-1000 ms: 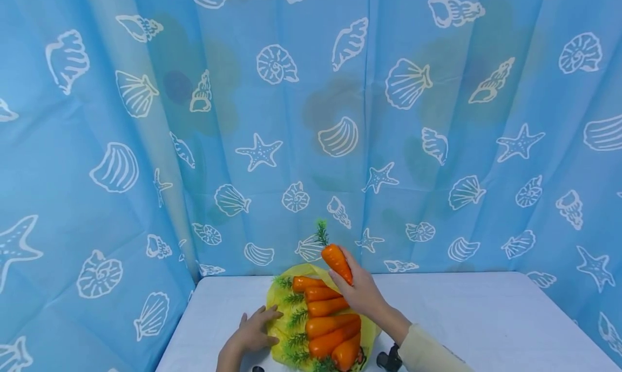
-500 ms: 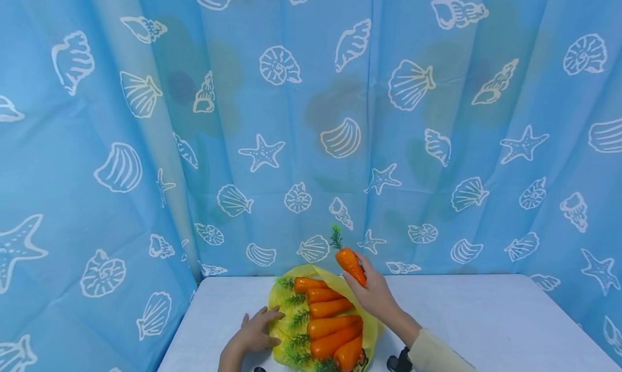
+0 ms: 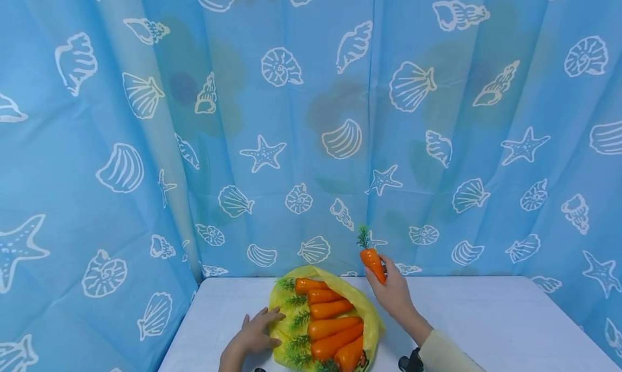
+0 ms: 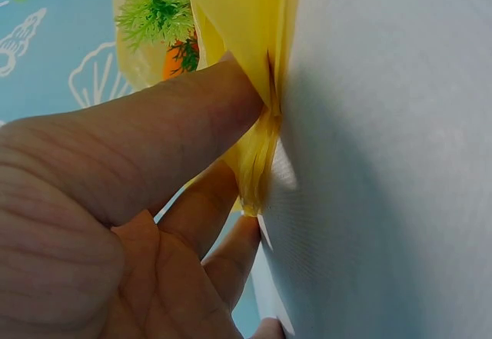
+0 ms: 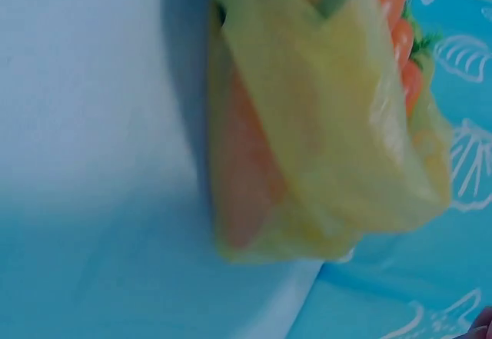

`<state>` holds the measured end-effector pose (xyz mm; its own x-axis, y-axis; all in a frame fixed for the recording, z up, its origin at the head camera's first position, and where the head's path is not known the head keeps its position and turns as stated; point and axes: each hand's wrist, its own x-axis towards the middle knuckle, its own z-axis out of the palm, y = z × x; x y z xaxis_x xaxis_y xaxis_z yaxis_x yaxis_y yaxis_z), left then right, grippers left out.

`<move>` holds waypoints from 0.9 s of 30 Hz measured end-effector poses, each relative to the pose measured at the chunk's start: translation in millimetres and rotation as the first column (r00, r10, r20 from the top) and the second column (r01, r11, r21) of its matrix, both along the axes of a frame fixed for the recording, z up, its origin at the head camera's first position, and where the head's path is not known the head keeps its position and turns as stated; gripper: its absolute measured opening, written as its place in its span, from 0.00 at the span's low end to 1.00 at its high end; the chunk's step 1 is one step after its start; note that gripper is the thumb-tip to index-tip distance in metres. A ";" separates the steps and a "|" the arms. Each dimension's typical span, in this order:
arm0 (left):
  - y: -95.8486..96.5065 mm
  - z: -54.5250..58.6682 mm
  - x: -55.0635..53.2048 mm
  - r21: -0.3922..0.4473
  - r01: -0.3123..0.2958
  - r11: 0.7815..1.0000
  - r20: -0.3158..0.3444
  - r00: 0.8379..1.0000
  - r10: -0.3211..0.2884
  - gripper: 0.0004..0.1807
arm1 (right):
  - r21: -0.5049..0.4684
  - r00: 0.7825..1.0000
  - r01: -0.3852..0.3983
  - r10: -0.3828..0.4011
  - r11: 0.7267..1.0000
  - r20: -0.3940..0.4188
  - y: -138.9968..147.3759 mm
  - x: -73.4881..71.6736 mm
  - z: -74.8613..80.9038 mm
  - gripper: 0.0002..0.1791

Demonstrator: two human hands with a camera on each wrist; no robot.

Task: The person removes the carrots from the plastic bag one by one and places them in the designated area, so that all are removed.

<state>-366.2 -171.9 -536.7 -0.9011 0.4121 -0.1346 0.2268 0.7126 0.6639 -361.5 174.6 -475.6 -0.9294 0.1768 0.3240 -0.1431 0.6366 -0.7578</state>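
While the right hand [image 3: 393,293] grips one carrot [image 3: 373,265] near the far edge of the worktop [image 3: 486,318], unpacking seems the step, lowering next; whether the left hand [image 3: 254,331] pinches the yellow bag [image 3: 372,319], I cannot tell.

Carrots [image 5: 403,41] in yellow bag [image 5: 330,139]

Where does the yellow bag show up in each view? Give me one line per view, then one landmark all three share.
Head: the yellow bag is at lower middle, with a row of carrots in it.
Left wrist: the yellow bag is at upper middle.
Right wrist: the yellow bag fills the upper middle, reaching toward the right.
Shared landmark: the blue curtain with white shell prints.
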 end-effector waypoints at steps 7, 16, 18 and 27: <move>-1.8 -3.0 -3.3 -0.008 0.009 1.000 -0.005 1.000 -0.009 0.28 | -0.048 0.997 0.053 -0.050 0.997 0.060 18.7 -7.5 -15.7 0.36; -7.8 -10.0 -2.3 0.026 0.035 0.999 0.048 0.998 -0.036 0.30 | -0.040 0.991 0.091 -0.086 0.995 0.104 28.7 -10.3 -29.4 0.36; -7.5 -8.2 -3.0 0.031 0.032 0.999 0.050 0.998 -0.033 0.30 | -0.034 0.990 0.097 -0.093 0.995 0.103 31.0 -12.4 -30.0 0.36; -2.1 -3.6 -7.2 -0.006 0.008 1.000 0.035 0.999 -0.008 0.29 | -0.049 0.976 0.132 -0.121 0.990 0.182 41.5 -15.0 -38.3 0.38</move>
<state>-373.4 -174.0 -540.3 -0.8924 0.4184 -0.1688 0.2089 0.7148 0.6674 -376.5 216.1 -513.8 -0.9399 0.3111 0.1407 0.0763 0.5930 -0.8016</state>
